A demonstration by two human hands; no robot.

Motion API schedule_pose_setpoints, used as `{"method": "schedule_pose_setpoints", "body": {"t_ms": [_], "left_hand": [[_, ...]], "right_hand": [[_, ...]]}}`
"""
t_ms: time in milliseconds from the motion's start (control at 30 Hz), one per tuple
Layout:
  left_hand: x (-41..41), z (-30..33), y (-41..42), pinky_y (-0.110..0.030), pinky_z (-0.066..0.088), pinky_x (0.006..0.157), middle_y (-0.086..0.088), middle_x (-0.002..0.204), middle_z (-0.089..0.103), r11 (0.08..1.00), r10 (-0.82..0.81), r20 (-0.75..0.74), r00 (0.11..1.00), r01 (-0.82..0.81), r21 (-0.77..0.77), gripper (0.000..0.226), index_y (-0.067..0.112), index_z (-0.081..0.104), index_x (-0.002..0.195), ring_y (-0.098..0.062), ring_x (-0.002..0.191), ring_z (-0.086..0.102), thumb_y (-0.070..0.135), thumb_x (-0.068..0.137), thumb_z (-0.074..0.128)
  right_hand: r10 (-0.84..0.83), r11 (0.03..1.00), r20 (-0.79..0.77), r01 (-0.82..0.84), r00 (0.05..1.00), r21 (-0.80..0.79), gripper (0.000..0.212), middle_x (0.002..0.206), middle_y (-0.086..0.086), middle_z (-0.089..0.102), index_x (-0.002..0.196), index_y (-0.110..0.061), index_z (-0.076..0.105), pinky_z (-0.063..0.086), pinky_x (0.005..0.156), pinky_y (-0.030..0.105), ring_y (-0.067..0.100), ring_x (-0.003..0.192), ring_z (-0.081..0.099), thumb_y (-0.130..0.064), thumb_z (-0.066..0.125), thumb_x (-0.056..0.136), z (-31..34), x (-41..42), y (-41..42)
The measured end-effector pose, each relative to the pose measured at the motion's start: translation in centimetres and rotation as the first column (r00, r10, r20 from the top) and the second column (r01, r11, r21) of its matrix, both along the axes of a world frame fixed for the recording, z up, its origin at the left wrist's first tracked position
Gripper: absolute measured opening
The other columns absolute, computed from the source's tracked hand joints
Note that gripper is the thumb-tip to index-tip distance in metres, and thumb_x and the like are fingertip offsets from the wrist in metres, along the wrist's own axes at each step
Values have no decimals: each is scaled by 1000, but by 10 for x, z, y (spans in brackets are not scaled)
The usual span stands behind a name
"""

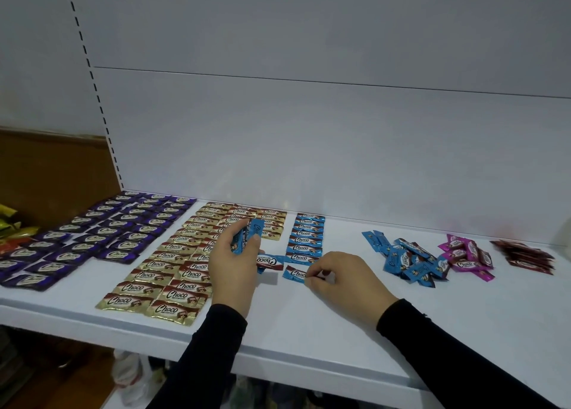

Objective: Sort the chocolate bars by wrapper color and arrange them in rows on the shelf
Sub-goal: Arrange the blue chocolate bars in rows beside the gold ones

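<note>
On the white shelf (309, 325) lie rows of purple bars (102, 232) at the left and gold bars (182, 260) in the middle. A single column of blue bars (306, 235) runs back from the middle. My left hand (234, 266) grips a small bunch of blue bars (247, 235) above the gold rows. My right hand (343, 279) pinches the end of one blue bar (295, 274) lying at the front of the blue column. Another blue bar (270, 262) lies crosswise just beside my left hand.
A loose pile of blue bars (408, 262) sits to the right, then a pink pile (468, 255) and a dark red pile (525, 255). Yellow and orange packets (12, 229) show at the far left. Bagged items stand under the shelf.
</note>
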State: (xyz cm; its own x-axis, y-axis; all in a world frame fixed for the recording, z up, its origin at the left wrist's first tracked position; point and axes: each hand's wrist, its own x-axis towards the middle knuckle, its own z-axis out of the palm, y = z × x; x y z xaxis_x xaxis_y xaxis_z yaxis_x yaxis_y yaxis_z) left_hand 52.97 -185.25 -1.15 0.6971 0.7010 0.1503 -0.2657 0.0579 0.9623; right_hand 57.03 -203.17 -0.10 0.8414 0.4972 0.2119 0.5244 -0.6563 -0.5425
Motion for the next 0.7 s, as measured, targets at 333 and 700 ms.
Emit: {"method": "schedule_pose_setpoints", "body": {"t_ms": [333, 700], "left_hand": [[-1, 2, 0, -30, 61, 61, 6, 116, 62, 999, -8, 5, 1000, 8, -34, 33, 32, 64, 120, -16, 88, 72, 12, 94, 67], [-1, 1, -1, -38, 63, 66, 6, 116, 63, 1000, -8, 18, 1000, 8, -27, 31, 32, 65, 116, -15, 87, 73, 11, 94, 67]], "right_hand": [[89, 991, 158, -72, 983, -114, 21, 107, -8, 69, 102, -23, 75, 48, 81, 23, 4, 92, 54, -31, 57, 95, -5, 18, 6], [111, 985, 204, -80, 973, -154, 22, 109, -8, 69, 104, -25, 74, 45, 78, 20, 1, 89, 48, -32, 55, 97, -10, 24, 7]]}}
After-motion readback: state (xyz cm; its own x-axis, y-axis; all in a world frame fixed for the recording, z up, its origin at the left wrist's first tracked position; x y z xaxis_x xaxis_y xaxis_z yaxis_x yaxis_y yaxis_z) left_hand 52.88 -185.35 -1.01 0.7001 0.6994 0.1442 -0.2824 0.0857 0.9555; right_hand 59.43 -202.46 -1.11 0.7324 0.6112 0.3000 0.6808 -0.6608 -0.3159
